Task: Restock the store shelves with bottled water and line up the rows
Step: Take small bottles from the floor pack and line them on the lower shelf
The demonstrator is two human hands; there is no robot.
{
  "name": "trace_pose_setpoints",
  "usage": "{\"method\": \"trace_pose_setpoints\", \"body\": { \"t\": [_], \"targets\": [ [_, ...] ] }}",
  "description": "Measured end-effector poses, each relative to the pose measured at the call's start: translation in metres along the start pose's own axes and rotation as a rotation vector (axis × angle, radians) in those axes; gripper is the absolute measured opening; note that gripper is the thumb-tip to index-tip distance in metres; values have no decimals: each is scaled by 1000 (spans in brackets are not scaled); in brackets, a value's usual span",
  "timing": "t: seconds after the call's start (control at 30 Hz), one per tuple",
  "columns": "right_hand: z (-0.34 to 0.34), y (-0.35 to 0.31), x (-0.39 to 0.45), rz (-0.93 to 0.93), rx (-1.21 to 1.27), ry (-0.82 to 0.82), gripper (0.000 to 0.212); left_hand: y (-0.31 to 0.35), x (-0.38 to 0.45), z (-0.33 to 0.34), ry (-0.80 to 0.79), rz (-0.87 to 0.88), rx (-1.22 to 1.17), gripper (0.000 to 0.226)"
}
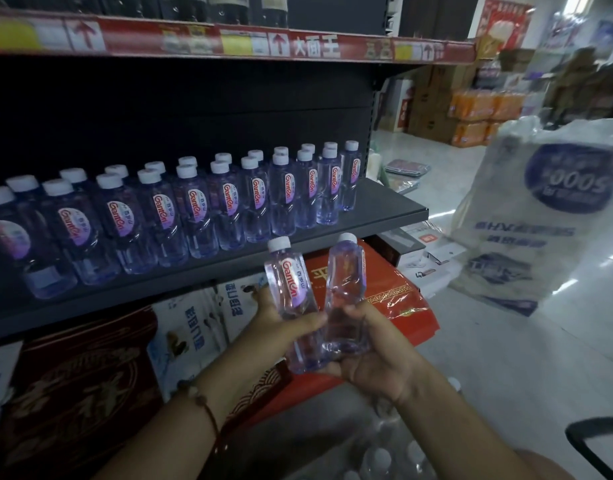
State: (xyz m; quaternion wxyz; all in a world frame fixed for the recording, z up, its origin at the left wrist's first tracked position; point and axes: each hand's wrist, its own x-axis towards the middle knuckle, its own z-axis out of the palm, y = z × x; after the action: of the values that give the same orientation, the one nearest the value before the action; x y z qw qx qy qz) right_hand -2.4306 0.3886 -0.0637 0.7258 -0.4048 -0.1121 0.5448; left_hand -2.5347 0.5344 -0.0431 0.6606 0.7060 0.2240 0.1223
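I am holding two water bottles in front of the dark shelf (395, 211), one in each hand, below its front edge. My left hand (280, 320) is gripping the left bottle (291, 289) with fingers curled round its lower half; its red-lettered label is facing me and its white cap is tilting slightly to the left. My right hand (374, 355) is wrapping round the base of the right bottle (346, 289), thumb across the front, with the label turned away to the far side. The two bottles are touching near their bases and leaning apart at the caps.

On the shelf, the stocked bottles (228, 202) are standing upright in rows that are running from the near left to the far right, labels mostly facing out. The right end of the shelf is lying bare beyond the last bottle.

More capped bottles in a plastic-wrapped pack (384, 455) are sitting low and near, under my wrists. A large white printed bag (540, 220) is standing on the floor to the right.
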Motion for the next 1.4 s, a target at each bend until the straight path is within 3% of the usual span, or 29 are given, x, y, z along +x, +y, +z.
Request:
{"method": "trace_pose_setpoints", "body": {
  "t": [0.1, 0.2, 0.5, 0.73, 0.97, 1.07, 1.4],
  "targets": [
    [4, -2, -4, -16, -90, 27, 49, -11, 2, -3, 12, 15, 62, 56],
    [8, -11, -4, -105, -290, 229, 37, -6, 5, -8, 37, 68, 193, 60],
    [-21, -65, 36, -343, -660, 462, 43, 2, 38, -13, 154, 176, 265, 57],
    [-57, -153, 97, -479, -821, 689, 40, -1, 70, -2, 130, 232, 283, 68],
    [-82, -197, 178, -520, -980, 803, 61, -4, 87, -3, 153, 250, 348, 69],
    [-94, -202, 211, -497, -1110, 842, 62, -8, 93, -5, 168, 237, 344, 73],
    [-101, -204, 253, -591, -1169, 850, 52, -16, 102, -12, 208, 170, 395, 80]
  ]
}}
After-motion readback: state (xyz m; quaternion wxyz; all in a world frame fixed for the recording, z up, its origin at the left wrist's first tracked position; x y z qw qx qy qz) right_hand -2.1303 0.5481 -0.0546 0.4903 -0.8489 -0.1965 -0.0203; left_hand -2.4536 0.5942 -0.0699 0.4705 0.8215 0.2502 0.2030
